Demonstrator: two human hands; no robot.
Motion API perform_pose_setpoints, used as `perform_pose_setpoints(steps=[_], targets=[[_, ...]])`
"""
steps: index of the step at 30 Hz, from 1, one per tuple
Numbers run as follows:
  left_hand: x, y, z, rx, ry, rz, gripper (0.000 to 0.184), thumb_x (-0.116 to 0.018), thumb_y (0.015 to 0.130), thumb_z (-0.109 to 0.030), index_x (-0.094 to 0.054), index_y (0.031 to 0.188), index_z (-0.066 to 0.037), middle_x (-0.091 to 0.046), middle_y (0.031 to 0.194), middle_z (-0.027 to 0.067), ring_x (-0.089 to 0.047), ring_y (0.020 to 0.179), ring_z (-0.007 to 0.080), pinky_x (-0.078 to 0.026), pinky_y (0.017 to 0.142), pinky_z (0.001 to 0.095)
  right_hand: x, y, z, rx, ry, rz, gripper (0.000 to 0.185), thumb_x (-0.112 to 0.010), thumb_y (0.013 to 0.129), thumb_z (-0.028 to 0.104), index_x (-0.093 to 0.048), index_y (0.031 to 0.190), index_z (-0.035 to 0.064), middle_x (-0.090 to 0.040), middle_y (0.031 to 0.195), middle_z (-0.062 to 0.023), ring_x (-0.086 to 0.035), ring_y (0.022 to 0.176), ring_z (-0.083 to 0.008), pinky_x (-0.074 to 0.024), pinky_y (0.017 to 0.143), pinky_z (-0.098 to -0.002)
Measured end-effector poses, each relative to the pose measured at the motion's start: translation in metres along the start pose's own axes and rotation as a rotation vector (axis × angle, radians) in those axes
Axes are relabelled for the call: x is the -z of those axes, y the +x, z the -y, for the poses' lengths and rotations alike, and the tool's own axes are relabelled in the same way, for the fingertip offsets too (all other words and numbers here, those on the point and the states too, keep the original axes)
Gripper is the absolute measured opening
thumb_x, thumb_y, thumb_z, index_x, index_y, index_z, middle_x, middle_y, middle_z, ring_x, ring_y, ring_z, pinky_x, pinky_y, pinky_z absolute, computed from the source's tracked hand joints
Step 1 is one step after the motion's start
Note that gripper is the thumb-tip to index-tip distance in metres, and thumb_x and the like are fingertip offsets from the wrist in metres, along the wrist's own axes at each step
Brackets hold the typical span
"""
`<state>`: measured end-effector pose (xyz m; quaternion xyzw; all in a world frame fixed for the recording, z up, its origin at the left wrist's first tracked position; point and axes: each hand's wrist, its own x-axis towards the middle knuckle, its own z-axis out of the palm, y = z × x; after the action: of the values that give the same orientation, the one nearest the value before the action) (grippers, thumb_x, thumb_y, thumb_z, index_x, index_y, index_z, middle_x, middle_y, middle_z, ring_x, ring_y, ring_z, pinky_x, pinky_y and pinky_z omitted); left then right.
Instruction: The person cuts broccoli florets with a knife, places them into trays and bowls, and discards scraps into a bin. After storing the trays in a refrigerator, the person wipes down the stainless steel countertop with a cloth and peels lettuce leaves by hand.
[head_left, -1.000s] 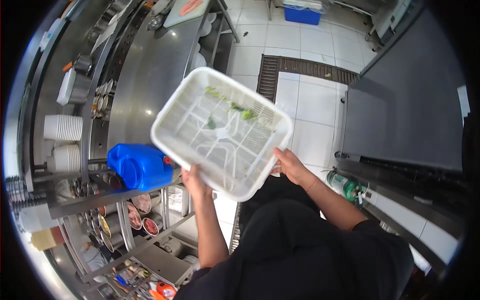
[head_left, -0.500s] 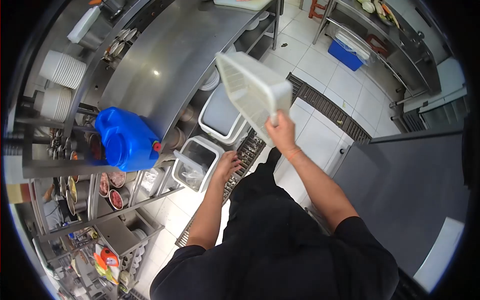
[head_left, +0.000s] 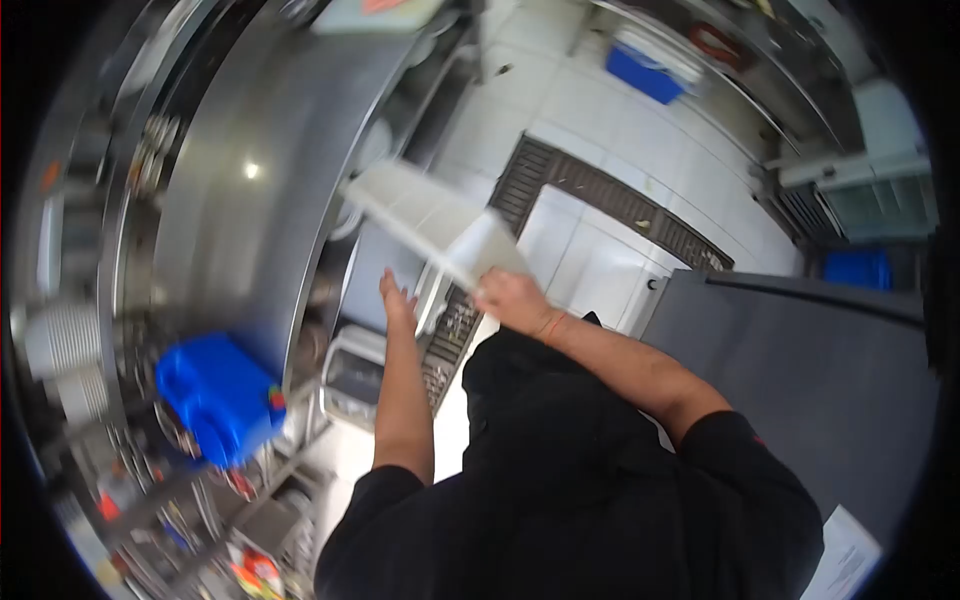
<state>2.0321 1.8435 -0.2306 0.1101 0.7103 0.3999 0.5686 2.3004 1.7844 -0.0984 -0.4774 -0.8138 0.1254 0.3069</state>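
My right hand grips the rim of a white plastic basket, which is tilted and blurred by motion. To the left, my left hand is held out with fingers apart and nothing in it, just short of the basket. Below the basket and behind my left hand is a white bin with a grey top, partly hidden. An uncovered white-rimmed bin with dark contents stands nearer to me, beside my left forearm.
A steel counter runs along the left, with a blue jerrycan at its near end. Floor drain grates cross the white tiles. A grey cabinet stands at right. Stacked white containers sit far left.
My view has turned. The basket has tipped over and come down leftward over the grey-topped bin, still in my right hand. My left hand has moved forward from the uncovered bin.
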Motion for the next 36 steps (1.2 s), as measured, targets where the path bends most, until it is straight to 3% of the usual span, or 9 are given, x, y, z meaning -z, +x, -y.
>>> perform_pose_setpoints(steps=[4, 7, 12, 14, 16, 21, 25, 29, 36], targets=[[-0.044, 0.062, 0.029, -0.001, 0.088, 0.479, 0.076, -0.052, 0.099, -0.054, -0.031, 0.158, -0.012, -0.036, 0.161, 0.0147, -0.030, 0.149, 0.0371, -0.032, 0.115, 0.0573, 0.007, -0.006, -0.049, 0.072, 0.167, 0.168, 0.014, -0.064, 0.083, 0.022, -0.056, 0.084, 0.0100, -0.057, 0.081, -0.0065, -0.064, 0.072, -0.0262, -0.0560, 0.059, -0.0394], [-0.072, 0.055, 0.035, 0.061, 0.385, 0.348, 0.070, -0.048, 0.100, -0.052, -0.034, 0.157, -0.013, -0.036, 0.161, 0.0154, -0.032, 0.148, 0.0376, -0.032, 0.114, 0.0601, 0.032, -0.005, -0.090, 0.241, 0.192, 0.166, 0.012, -0.062, 0.086, 0.021, -0.055, 0.084, 0.0114, -0.056, 0.083, -0.0076, -0.064, 0.076, -0.0290, -0.0555, 0.066, -0.0406], [-0.032, 0.020, 0.042, -0.228, 2.312, 0.432, 0.061, -0.043, 0.103, -0.047, -0.038, 0.154, -0.015, -0.035, 0.162, 0.0165, -0.037, 0.145, 0.0386, -0.033, 0.111, 0.0646, 0.053, 0.016, -0.186, 0.348, 0.370, 0.197, 0.017, -0.064, 0.087, 0.025, -0.056, 0.087, 0.0097, -0.060, 0.087, -0.0099, -0.066, 0.083, -0.0346, -0.0543, 0.071, -0.0474], [-0.026, -0.027, 0.034, -0.124, 2.604, 0.541, 0.058, -0.041, 0.104, -0.045, -0.040, 0.153, -0.016, -0.035, 0.162, 0.0170, -0.039, 0.144, 0.0389, -0.034, 0.111, 0.0664, 0.071, 0.034, -0.218, 0.393, 0.363, 0.227, 0.017, -0.064, 0.088, 0.026, -0.058, 0.090, 0.0100, -0.060, 0.089, -0.0107, -0.066, 0.085, -0.0334, -0.0536, 0.073, -0.0466], [-0.058, -0.064, 0.027, 0.010, 2.485, 0.495, 0.055, -0.039, 0.105, -0.044, -0.041, 0.152, -0.016, -0.035, 0.162, 0.0174, -0.041, 0.143, 0.0393, -0.034, 0.110, 0.0683, 0.098, 0.041, -0.257, 0.329, 0.406, 0.245, 0.019, -0.065, 0.090, 0.028, -0.060, 0.096, 0.0099, -0.061, 0.093, -0.0118, -0.066, 0.088, -0.0333, -0.0531, 0.075, -0.0466], [-0.246, -0.090, 0.021, 0.299, 0.460, 0.016, 0.057, -0.045, 0.105, -0.041, -0.039, 0.151, -0.008, -0.036, 0.158, 0.0160, -0.052, 0.131, 0.0364, -0.051, 0.097, 0.0575, 0.147, -0.008, -0.370, -0.077, 0.569, 0.055, 0.033, -0.070, 0.090, 0.033, -0.066, 0.108, 0.0068, -0.068, 0.099, -0.0153, -0.067, 0.090, -0.0365, -0.0530, 0.078, -0.0477], [-0.405, -0.050, 0.031, 0.302, 0.655, 0.342, 0.047, -0.054, 0.103, -0.038, -0.048, 0.137, -0.007, -0.058, 0.128, 0.0101, -0.062, 0.109, 0.0272, -0.056, 0.086, 0.0483, 0.262, -0.052, -0.473, -0.748, 0.555, -0.111, 0.029, -0.073, 0.091, 0.027, -0.070, 0.105, 0.0019, -0.071, 0.093, -0.0145, -0.069, 0.080, -0.0306, -0.0547, 0.074, -0.0418], [-0.557, -0.047, 0.033, 0.192, 0.764, 0.504, 0.034, -0.058, 0.102, -0.036, -0.055, 0.123, -0.011, -0.062, 0.105, 0.0042, -0.064, 0.091, 0.0217, -0.057, 0.077, 0.0438, 0.364, -0.105, -0.576, -1.192, 0.981, -0.953, 0.026, -0.069, 0.095, 0.018, -0.065, 0.113, -0.0005, -0.071, 0.097, -0.0086, -0.066, 0.085, -0.0165, -0.0532, 0.073, -0.0361], [-0.736, 0.011, 0.069, 0.345, 1.144, 0.611, 0.039, -0.059, 0.098, -0.042, -0.059, 0.125, -0.012, -0.063, 0.103, 0.0070, -0.064, 0.090, 0.0248, -0.055, 0.079, 0.0462, 0.659, -0.192, -0.674, -1.023, 0.216, -1.792, 0.026, -0.066, 0.099, 0.014, -0.062, 0.118, -0.0027, -0.069, 0.110, -0.0099, -0.063, 0.095, -0.0153, -0.0508, 0.084, -0.0318]])
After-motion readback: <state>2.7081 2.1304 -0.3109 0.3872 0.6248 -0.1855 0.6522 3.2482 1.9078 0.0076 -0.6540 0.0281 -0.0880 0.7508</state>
